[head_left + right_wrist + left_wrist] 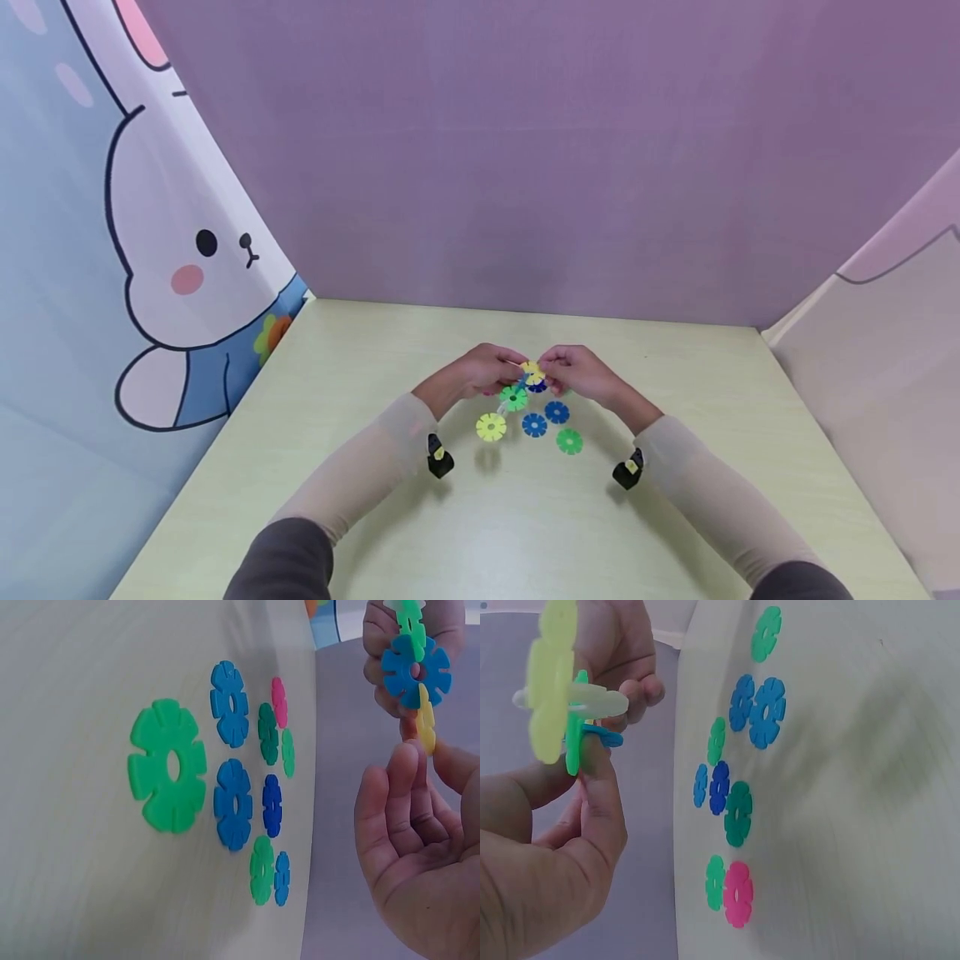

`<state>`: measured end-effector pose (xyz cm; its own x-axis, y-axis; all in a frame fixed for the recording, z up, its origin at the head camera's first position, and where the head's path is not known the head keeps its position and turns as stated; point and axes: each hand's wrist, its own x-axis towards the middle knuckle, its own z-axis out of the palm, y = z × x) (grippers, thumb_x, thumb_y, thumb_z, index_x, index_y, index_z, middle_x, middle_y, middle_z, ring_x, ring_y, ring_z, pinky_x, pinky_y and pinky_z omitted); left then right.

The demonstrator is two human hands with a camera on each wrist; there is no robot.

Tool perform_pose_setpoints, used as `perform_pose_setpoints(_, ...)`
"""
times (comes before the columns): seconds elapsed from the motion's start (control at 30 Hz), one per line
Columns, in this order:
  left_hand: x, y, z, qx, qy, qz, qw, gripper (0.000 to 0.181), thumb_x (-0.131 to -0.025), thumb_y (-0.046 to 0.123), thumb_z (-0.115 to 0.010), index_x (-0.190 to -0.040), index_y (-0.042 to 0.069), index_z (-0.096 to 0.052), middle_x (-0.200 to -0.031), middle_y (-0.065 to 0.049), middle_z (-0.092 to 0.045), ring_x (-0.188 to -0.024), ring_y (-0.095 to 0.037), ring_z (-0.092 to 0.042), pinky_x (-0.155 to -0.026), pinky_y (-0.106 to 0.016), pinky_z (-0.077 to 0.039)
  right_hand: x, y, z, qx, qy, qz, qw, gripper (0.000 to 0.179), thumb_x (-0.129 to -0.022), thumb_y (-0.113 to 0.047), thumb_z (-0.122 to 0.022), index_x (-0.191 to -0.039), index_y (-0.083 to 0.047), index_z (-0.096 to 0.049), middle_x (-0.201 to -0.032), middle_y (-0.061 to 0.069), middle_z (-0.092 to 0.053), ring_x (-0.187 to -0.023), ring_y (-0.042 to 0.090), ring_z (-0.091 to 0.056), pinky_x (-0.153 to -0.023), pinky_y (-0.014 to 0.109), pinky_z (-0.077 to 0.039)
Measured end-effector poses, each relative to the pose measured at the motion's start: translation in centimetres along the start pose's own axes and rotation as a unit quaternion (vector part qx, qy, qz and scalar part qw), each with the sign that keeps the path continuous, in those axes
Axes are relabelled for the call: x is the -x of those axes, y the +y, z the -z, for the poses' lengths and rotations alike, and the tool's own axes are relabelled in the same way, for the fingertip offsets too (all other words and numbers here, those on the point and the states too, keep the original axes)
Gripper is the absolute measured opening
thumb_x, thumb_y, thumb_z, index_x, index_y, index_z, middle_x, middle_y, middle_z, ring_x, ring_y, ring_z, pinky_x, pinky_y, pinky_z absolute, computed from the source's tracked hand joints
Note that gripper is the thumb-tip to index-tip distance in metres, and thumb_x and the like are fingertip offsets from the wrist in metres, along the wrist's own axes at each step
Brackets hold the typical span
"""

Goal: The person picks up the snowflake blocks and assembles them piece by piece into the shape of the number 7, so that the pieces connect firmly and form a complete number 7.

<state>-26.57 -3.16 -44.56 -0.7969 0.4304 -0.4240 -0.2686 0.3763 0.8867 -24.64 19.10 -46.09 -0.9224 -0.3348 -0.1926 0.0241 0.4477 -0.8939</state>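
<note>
Both hands are together above the table, on a chain of notched flower-shaped plastic discs. My left hand [483, 369] grips the chain near a blue disc [396, 676] and a green disc [572, 746]. Between thumb and fingers, my right hand [583, 372] pinches a yellow disc [427, 731] whose edge meets the blue one. Past the green disc, a whitish translucent disc [604, 701] joins a second yellow disc [549, 712], which hangs at the near end. In the head view, fingers partly cover the blue disc.
Loose discs lie on the pale table [495, 533] beneath the hands: a light green one [141, 766], two blue ones [219, 705], a dark blue one [719, 787], a pink one [739, 911] and several others. A purple panel [525, 167] stands behind the table, with printed cloth [67, 333] at left.
</note>
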Motion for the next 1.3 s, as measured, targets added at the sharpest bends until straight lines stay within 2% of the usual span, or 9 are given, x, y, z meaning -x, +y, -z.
perform_pose_setpoints(0.13,0.3,-0.2,0.5,0.005,0.014,0.005,0.9999,0.034,-0.099,0.017,-0.066,-0.133,0.015,-0.067,-0.102,-0.004,-0.073,-0.074,-0.014,-0.059,-0.064,-0.027,-0.046,0.1,0.2,0.2,0.007,0.0,-0.002,1.0,0.026,-0.105,-0.024,-0.058,-0.118,-0.002,-0.065,-0.091,0.015,-0.065,-0.077,0.019,-0.063,-0.073,0.03,-0.061)
perform_pose_setpoints(0.3,0.6,-0.5,0.9,0.011,0.025,0.014,0.9995,0.034,-0.099,0.015,-0.066,-0.133,0.015,-0.067,-0.109,-0.005,-0.072,-0.086,-0.016,-0.064,-0.074,-0.03,-0.053,0.6,0.5,0.3,0.034,-0.009,0.006,0.9994,0.028,-0.105,-0.02,-0.058,-0.12,0.003,-0.063,-0.095,0.02,-0.067,-0.077,0.02,-0.062,-0.074,0.032,-0.061)
perform_pose_setpoints(0.47,0.6,-0.8,1.3,0.037,0.032,0.018,0.9986,0.035,-0.099,0.012,-0.066,-0.134,0.012,-0.065,-0.119,-0.008,-0.071,-0.097,-0.019,-0.068,-0.075,-0.028,-0.057,1.1,1.0,0.6,0.073,-0.019,0.025,0.9968,0.027,-0.103,-0.015,-0.058,-0.122,0.003,-0.064,-0.094,0.015,-0.067,-0.08,0.02,-0.062,-0.075,0.036,-0.06)
perform_pose_setpoints(0.57,0.5,-1.0,1.5,0.048,0.034,0.017,0.9981,0.036,-0.098,0.011,-0.066,-0.135,0.011,-0.064,-0.12,-0.01,-0.07,-0.098,-0.019,-0.068,-0.074,-0.027,-0.058,1.3,1.4,0.7,0.094,-0.031,0.038,0.9944,0.026,-0.103,-0.013,-0.058,-0.121,0.004,-0.064,-0.093,0.011,-0.067,-0.079,0.019,-0.062,-0.073,0.035,-0.06)
perform_pose_setpoints(0.73,0.7,-1.2,1.8,0.058,0.038,0.017,0.9975,0.036,-0.097,0.009,-0.067,-0.133,0.009,-0.065,-0.116,-0.01,-0.07,-0.092,-0.018,-0.068,-0.071,-0.026,-0.058,1.4,2.1,0.9,0.163,-0.051,0.059,0.9836,0.024,-0.1,-0.013,-0.062,-0.119,0.0,-0.066,-0.091,0.007,-0.068,-0.077,0.016,-0.061,-0.068,0.029,-0.056)
perform_pose_setpoints(0.9,1.1,-1.3,2.0,0.069,0.043,0.02,0.9965,0.035,-0.097,0.008,-0.068,-0.132,0.008,-0.065,-0.115,-0.009,-0.071,-0.091,-0.016,-0.068,-0.073,-0.025,-0.06,1.3,2.8,0.7,0.226,-0.059,0.079,0.9691,0.025,-0.095,-0.012,-0.069,-0.118,-0.003,-0.069,-0.094,0.004,-0.071,-0.084,0.014,-0.063,-0.074,0.029,-0.055)
perform_pose_setpoints(1.1,1.3,-1.7,2.4,0.082,0.047,0.019,0.9953,0.036,-0.097,0.006,-0.067,-0.133,0.006,-0.064,-0.115,-0.011,-0.071,-0.092,-0.016,-0.069,-0.076,-0.026,-0.061,0.8,3.5,0.1,0.256,-0.066,0.05,0.9631,0.026,-0.094,-0.012,-0.072,-0.12,-0.01,-0.07,-0.097,0.001,-0.071,-0.089,0.014,-0.063,-0.082,0.034,-0.055)
perform_pose_setpoints(1.3,1.3,-2.0,2.6,0.089,0.046,0.023,0.9947,0.04,-0.095,0.004,-0.069,-0.134,0.009,-0.064,-0.114,-0.011,-0.071,-0.09,-0.016,-0.07,-0.074,-0.026,-0.061,0.6,3.8,-0.5,0.269,-0.068,0.027,0.9603,0.031,-0.093,-0.014,-0.074,-0.124,-0.014,-0.07,-0.094,-0.002,-0.067,-0.085,0.015,-0.06,-0.077,0.031,-0.053)
